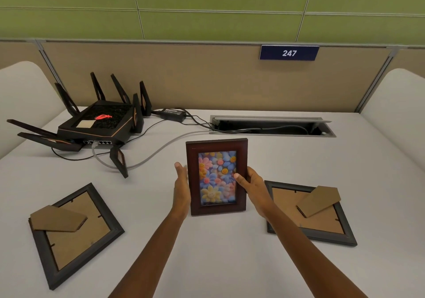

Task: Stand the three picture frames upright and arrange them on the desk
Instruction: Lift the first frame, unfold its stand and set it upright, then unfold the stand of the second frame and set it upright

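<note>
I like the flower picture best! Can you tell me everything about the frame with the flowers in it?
The flower frame has a dark reddish-brown border that looks like wood. Inside is a picture of colourful smiling flowers. It is upright in the middle of the white desk, facing the person. The left hand is at its left edge and the right hand grips its right edge, thumb on the front.

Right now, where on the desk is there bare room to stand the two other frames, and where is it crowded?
Bare desk lies behind the right frame, up to the cable tray. Another free patch runs between the left frame and the held frame. The back left is crowded: the router, its antennas and cables fill it.
</note>
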